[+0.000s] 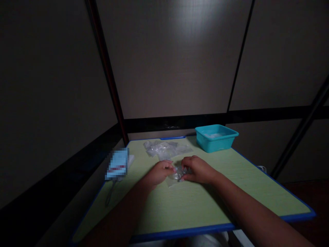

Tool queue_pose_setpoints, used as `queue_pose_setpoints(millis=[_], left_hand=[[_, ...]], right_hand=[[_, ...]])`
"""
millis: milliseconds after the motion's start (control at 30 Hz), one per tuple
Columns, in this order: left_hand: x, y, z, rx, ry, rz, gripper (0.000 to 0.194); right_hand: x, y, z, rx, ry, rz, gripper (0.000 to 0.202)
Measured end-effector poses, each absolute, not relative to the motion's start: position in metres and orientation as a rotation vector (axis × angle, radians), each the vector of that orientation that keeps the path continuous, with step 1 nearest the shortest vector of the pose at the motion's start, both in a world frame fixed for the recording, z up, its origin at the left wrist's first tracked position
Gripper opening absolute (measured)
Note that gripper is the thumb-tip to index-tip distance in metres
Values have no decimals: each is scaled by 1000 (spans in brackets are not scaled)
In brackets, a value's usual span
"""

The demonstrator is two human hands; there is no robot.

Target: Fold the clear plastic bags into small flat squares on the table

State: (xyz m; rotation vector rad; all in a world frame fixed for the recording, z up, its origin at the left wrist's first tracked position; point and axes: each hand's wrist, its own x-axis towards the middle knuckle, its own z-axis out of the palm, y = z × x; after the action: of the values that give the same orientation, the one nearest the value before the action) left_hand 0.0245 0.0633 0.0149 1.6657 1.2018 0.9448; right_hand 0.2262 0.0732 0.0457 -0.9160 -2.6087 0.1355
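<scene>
A small clear plastic bag [174,181] lies at the middle of the table between my two hands. My left hand [160,172] pinches its left side, thumb and fingers closed at the edge. From the right, my right hand [197,169] curls its fingers and thumb around the bag's other side. Something small and shiny shows inside or on the bag, too blurred to name. Just beyond my hands lies a loose pile of clear plastic bags [160,148].
The light green table [180,212] has a blue edge. A turquoise plastic basin [217,142] with something pale inside stands at the back right. At the left edge lies a pixelated blue object [118,164] with a strap or cord. Wall panels [174,68] rise behind.
</scene>
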Motion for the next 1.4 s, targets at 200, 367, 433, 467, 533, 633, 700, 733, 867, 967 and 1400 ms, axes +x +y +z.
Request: queue_pose_setpoints(millis=[200,367,433,467,533,633,700,733,867,967,1400], left_hand=[[24,63,16,1678,1222,939,12],[24,63,16,1718,1253,931,12],[24,63,16,1746,1278,932,13],[24,63,16,1764,1293,934,13],[23,64,15,1812,1331,948,12],[23,64,15,1892,1416,1012,9],[23,62,17,1928,1480,1082,9],[23,61,19,1959,1508,1118,9],[26,52,28,2237,1515,1156,5],[28,46,31,2405,1437,1068,8],[21,49,23,2462,1538,881,20]], right_hand=[[224,68,50,-986,-2641,18,33],[224,68,49,-951,-2664,-21,29],[225,70,48,-950,-2663,17,31],[226,71,48,-949,-2659,56,34],[228,72,47,-930,-2647,166,39],[229,73,45,-908,-2579,342,34],[229,74,44,-920,-2529,421,28],[229,75,43,-928,-2514,446,26],[229,80,39,-961,-2492,453,15],[232,88,36,-1074,-2426,341,9],[241,109,18,-1433,-2289,251,13]])
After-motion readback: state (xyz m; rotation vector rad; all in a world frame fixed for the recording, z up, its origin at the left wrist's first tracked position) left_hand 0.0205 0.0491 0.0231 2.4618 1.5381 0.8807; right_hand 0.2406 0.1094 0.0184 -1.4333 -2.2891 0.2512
